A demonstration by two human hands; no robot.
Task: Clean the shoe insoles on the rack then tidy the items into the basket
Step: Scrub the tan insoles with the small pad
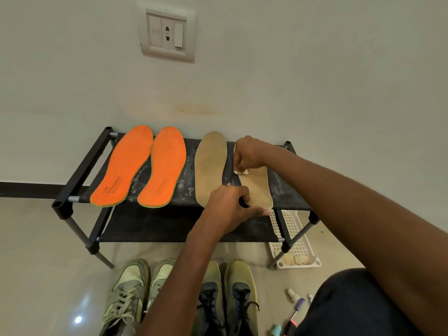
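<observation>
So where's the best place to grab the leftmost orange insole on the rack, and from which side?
Probably the heel end of the leftmost orange insole. It lies flat on the rack, and its heel juts slightly past the front rail, so fingers could slip under from the front and pinch it against a thumb on top. Its other edges sit flush on the fabric.

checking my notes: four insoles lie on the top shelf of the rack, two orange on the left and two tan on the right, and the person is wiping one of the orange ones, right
Not quite. The head view shows the right hand pinching a small white wad against the rightmost tan insole, not an orange one, while the left hand holds that insole's near end. The rest stands: two orange insoles left, two tan right, on the rack top shelf.
</observation>
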